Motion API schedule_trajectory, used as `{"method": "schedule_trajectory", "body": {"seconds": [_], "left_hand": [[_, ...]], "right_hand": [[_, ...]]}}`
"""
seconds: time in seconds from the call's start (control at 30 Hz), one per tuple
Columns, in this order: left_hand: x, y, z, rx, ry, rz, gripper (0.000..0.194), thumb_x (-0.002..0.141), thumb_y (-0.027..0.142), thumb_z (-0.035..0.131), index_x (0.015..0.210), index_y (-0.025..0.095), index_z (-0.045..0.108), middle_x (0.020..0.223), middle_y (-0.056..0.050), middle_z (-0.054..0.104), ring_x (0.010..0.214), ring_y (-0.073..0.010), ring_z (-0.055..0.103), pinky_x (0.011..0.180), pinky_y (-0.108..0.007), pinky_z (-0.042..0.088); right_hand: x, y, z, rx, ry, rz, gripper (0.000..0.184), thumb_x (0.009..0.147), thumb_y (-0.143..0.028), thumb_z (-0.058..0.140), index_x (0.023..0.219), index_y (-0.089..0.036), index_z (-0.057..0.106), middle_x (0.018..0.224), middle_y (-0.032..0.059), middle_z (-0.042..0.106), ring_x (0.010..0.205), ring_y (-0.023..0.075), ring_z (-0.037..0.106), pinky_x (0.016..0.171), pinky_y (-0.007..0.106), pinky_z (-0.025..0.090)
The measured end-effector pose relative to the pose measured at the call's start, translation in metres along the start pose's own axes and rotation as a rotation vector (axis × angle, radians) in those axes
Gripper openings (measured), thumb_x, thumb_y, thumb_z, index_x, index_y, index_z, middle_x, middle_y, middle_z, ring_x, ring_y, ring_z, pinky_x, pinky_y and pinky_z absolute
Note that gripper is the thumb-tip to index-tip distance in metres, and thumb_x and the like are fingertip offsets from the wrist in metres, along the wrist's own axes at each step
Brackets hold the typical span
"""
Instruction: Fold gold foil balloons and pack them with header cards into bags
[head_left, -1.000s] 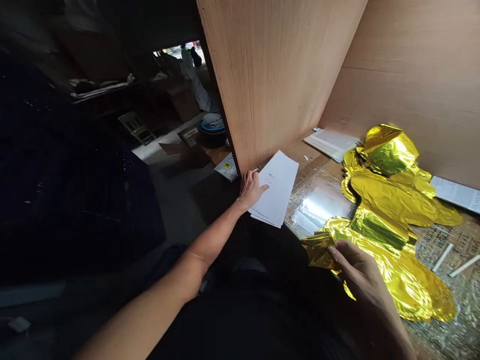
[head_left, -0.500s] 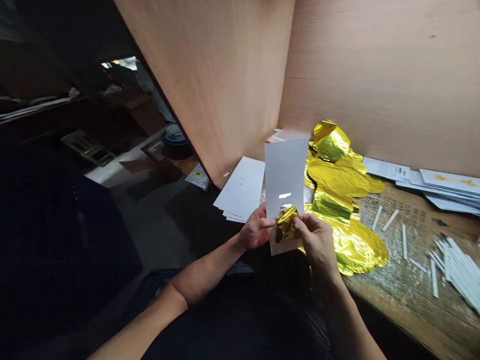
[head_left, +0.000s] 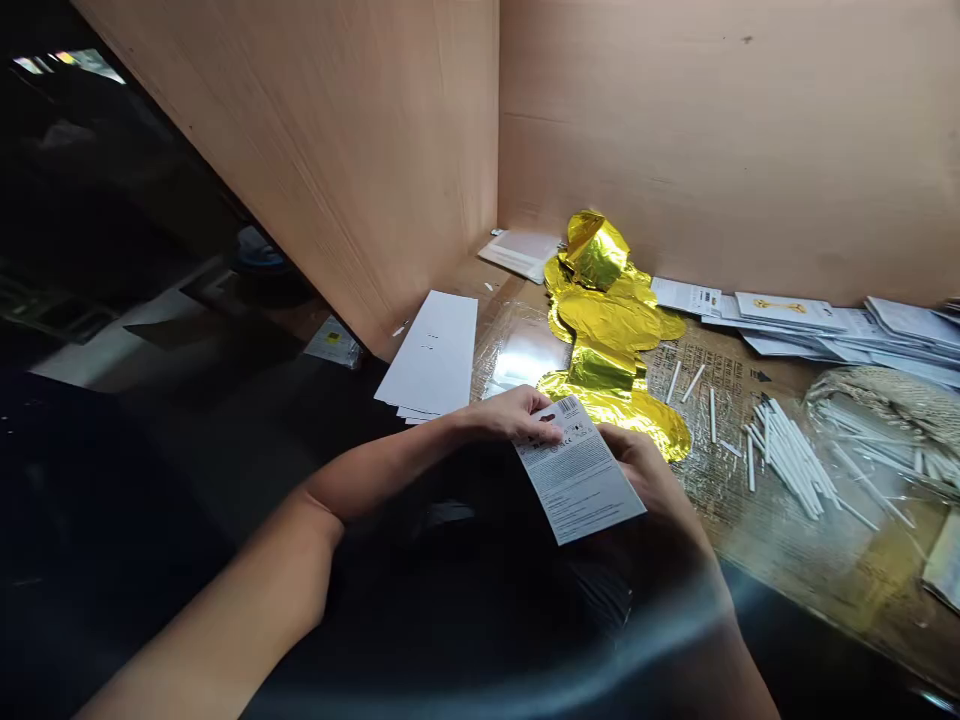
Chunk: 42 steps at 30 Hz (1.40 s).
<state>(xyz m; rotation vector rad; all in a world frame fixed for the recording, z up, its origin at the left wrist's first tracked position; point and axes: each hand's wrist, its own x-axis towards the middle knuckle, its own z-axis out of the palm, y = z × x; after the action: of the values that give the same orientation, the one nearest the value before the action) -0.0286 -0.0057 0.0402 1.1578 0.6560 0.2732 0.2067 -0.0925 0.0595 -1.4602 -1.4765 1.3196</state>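
1. Both hands hold a small printed card (head_left: 579, 470) in front of the person's body, just near the edge of the worktop (head_left: 739, 375).
2. The card's long axis runs from far left to near right. Its barcode end points away from the person, and small print covers the face turned up.
3. The left hand (head_left: 511, 414) is closed on the far end of the card, with its fingers lying across the left edge beside the barcode.
4. The right hand (head_left: 643, 475) is curled around the card's right long edge, its fingers partly hidden beneath. It sits nearer the card's near end than the left hand does.
5. Just beyond the left hand lies a stack of white sheets (head_left: 427, 355), beside a clear plastic sleeve (head_left: 517, 350).
6. Far right of the hands, a crumpled gold foil balloon (head_left: 607, 325) spreads across the worktop. Loose white sticks (head_left: 787, 460) and piled printed leaflets (head_left: 795, 320) lie beyond it to the right.
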Motion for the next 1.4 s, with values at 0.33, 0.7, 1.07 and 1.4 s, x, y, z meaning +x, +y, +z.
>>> {"method": "schedule_trajectory", "body": {"seconds": [0.33,0.7,1.07,1.4], "left_hand": [[0.055,-0.018,0.038,-0.357,0.557,0.455,0.060,0.075,0.046,0.091,0.117,0.015,0.062,0.111,-0.010,0.077,0.095,-0.0206,0.074,0.089,-0.036,0.060],[0.067,-0.025,0.005,-0.696,0.449,0.288,0.041,0.073,0.021,0.082,0.110,0.014,0.065,0.093,-0.008,0.075,0.075,-0.0192,0.071,0.072,-0.030,0.059],[0.055,-0.034,0.008,-0.554,0.435,0.290,0.045,0.076,0.037,0.086,0.111,0.015,0.068,0.091,-0.008,0.076,0.068,-0.0197,0.069,0.066,-0.033,0.057],[0.047,-0.059,0.032,-0.092,0.555,0.390,0.043,0.087,0.039,0.075,0.121,0.019,0.057,0.109,-0.008,0.075,0.095,-0.0224,0.072,0.085,-0.034,0.057]], "right_hand": [[0.029,0.030,0.001,0.078,0.372,-0.040,0.050,0.099,-0.068,0.056,0.106,-0.021,0.072,0.097,0.0102,0.078,0.081,0.0266,0.070,0.074,0.038,0.058],[0.121,0.043,-0.129,-0.663,0.612,0.393,0.015,0.078,-0.024,0.078,0.072,-0.013,0.071,0.091,0.0283,0.074,0.108,0.0428,0.072,0.092,0.047,0.052],[0.046,0.014,-0.012,0.058,0.134,-0.047,0.046,0.084,-0.062,0.075,0.070,-0.021,0.059,0.065,-0.0004,0.060,0.059,0.0135,0.050,0.056,0.025,0.040],[0.011,0.057,0.032,0.541,0.158,0.209,0.056,0.090,-0.071,0.069,0.127,-0.029,0.068,0.102,0.0069,0.082,0.088,0.0323,0.078,0.071,0.044,0.063]]}}
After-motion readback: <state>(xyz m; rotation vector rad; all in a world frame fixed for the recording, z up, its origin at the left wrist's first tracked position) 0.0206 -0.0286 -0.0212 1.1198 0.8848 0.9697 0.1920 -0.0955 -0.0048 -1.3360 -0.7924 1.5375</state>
